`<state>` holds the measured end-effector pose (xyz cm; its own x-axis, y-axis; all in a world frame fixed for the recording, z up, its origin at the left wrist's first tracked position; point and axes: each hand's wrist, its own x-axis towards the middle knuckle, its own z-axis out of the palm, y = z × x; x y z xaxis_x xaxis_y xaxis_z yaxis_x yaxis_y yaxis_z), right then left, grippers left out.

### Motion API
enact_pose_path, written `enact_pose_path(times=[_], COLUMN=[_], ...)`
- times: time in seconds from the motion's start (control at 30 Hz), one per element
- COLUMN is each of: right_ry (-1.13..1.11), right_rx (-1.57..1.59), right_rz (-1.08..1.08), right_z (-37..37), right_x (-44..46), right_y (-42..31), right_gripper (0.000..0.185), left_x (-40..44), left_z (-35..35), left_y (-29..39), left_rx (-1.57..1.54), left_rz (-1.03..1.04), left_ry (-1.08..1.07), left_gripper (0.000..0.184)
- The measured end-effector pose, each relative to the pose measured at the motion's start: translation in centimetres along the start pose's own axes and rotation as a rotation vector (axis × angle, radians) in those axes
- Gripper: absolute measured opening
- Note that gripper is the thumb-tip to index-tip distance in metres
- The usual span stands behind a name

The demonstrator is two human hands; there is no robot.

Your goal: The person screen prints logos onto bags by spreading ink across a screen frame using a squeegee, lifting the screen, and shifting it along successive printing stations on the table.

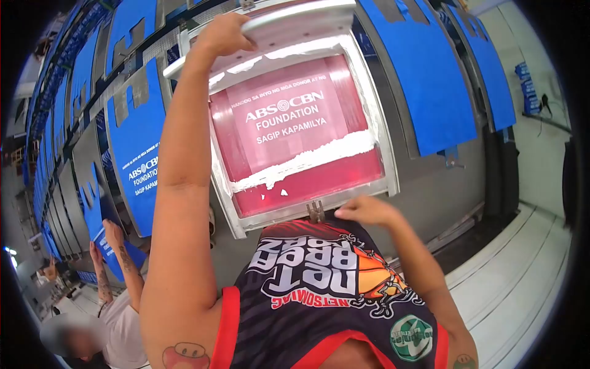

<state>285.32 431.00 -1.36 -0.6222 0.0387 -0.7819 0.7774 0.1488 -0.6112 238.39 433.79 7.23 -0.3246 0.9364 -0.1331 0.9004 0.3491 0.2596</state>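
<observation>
A silver screen-printing frame (393, 166) with reddish mesh lies in front of my torso. White ink (307, 160) streaks across the lower mesh and along the top edge. Through the screen, white lettering shows. My left hand (224, 35) is closed around a long pale squeegee (301, 24) at the frame's far end. My right hand (367, 211) is beside the frame's near edge, close to a metal clamp (316, 212). Its fingers are curled, and what they hold, if anything, is hidden.
Blue cloth panels (424, 80) hang over boards on both sides; one printed blue panel (138, 160) is on the left. A co-worker (120, 326) at lower left has both hands on another blue panel. White floor planks (522, 264) run along the right.
</observation>
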Motion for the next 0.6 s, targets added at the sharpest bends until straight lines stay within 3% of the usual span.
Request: enact_pose_path(times=[0.03, 0.1, 0.13, 0.23, 0.27, 0.37, 0.6], right_ry=[0.100, -0.027, 0.012, 0.179, 0.249, 0.286, 0.325], right_rx=[-0.019, 0.386, 0.548, 0.683, 0.572, 0.603, 0.671], right_rz=[-0.048, -0.013, -0.005, -0.092, -0.036, -0.049, -0.175], right_z=[3.2, 6.0, 7.3, 9.1, 9.2, 8.3, 8.9], right_x=[0.7, 1.1, 1.8, 2.3, 2.3, 0.5, -0.4], right_y=[1.8, 0.3, 0.6, 1.7, 1.6, -0.1, 0.4], right_gripper=[0.053, 0.051, 0.044, 0.034, 0.027, 0.025, 0.023], left_x=[-0.3, -0.3, -0.1, -1.6, -1.7, -2.1, -0.6], left_z=[-0.2, 1.4, 2.8, 4.9, 4.8, 4.8, 5.7], left_y=[0.5, 0.3, 0.2, 1.9, 2.5, 2.5, 0.8], left_rx=[-0.004, 0.009, 0.009, 0.135, 0.145, 0.064, 0.142], left_rz=[-0.039, -0.047, -0.070, -0.162, -0.141, -0.194, -0.075], left_ry=[0.040, 0.013, 0.000, 0.007, 0.005, 0.009, 0.015], left_gripper=[0.043, 0.044, 0.044, 0.043, 0.043, 0.039, 0.037])
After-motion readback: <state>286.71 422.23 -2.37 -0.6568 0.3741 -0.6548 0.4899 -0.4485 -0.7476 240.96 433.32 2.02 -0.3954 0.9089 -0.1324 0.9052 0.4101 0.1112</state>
